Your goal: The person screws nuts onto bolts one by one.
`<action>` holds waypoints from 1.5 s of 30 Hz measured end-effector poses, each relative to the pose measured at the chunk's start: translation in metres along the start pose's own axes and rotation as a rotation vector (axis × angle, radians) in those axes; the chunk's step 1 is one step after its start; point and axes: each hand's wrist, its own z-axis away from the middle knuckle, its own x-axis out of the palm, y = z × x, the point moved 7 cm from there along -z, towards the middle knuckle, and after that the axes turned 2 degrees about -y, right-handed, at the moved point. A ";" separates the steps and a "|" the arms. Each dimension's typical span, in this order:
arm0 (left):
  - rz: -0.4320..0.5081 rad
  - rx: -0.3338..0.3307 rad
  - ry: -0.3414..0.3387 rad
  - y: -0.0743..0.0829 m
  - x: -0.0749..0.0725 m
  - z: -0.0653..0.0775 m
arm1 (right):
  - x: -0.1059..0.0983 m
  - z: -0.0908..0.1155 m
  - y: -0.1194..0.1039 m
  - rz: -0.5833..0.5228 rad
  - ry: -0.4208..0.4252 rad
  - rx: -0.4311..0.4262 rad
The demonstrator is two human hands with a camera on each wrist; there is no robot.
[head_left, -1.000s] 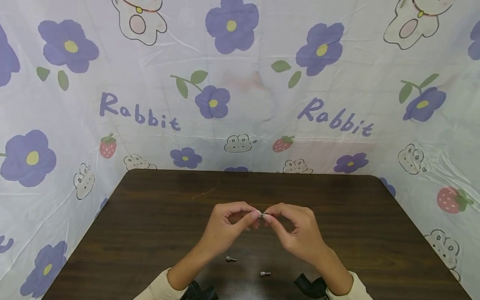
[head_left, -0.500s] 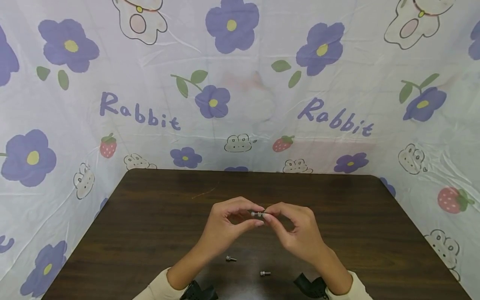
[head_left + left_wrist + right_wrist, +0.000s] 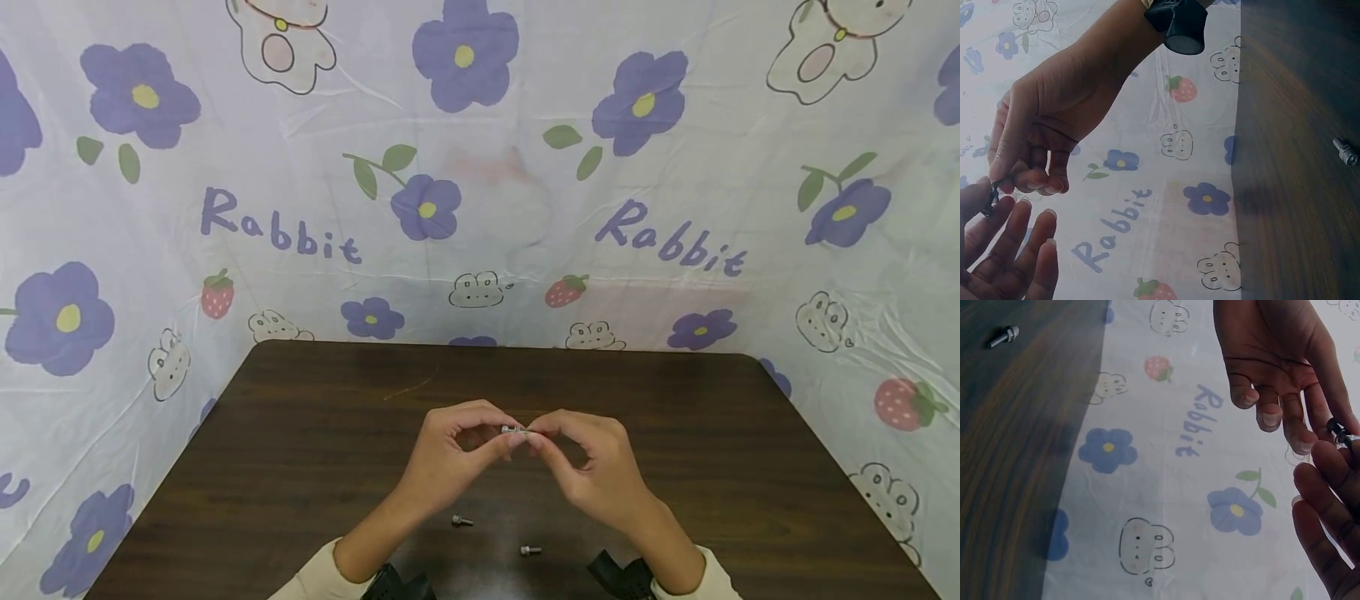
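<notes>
Above the middle of the table, a small metal bolt (image 3: 513, 430) lies level between my two hands, its head to the left. My left hand (image 3: 457, 446) has thumb and index finger around the head, pinching it. At the other end, my right hand (image 3: 588, 458) pinches the shank with thumb and index finger, so that tip is hidden. A nut on the shank is too small to make out for certain. The left wrist view catches the bolt (image 3: 990, 203) dark between both hands' fingertips; the right wrist view shows part of it (image 3: 1335, 427).
Two more small bolts lie on the dark wooden table (image 3: 300, 467): one bolt (image 3: 462, 521) below my left hand, another bolt (image 3: 530, 550) nearer the front. A printed cloth (image 3: 480, 225) hangs behind and around the table. Black wrist cameras (image 3: 626, 575) sit on both wrists.
The left fingers covered the bolt's head, then spread apart around it, and have now closed in on it again. The right hand keeps its pinch; the table bolts stay put.
</notes>
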 end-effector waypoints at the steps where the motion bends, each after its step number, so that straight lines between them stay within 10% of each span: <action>1: 0.002 -0.006 -0.002 0.000 0.000 0.000 | 0.000 0.000 0.000 0.002 0.000 -0.001; 13: 0.075 -0.204 -0.055 -0.012 0.004 0.002 | 0.001 -0.001 -0.003 0.019 0.022 -0.037; 26: 0.073 -0.045 0.025 -0.003 -0.005 -0.001 | -0.002 -0.002 -0.001 0.016 0.042 -0.013; 45: 0.036 -0.224 -0.043 -0.015 0.001 0.002 | 0.001 -0.001 -0.003 0.035 0.052 -0.048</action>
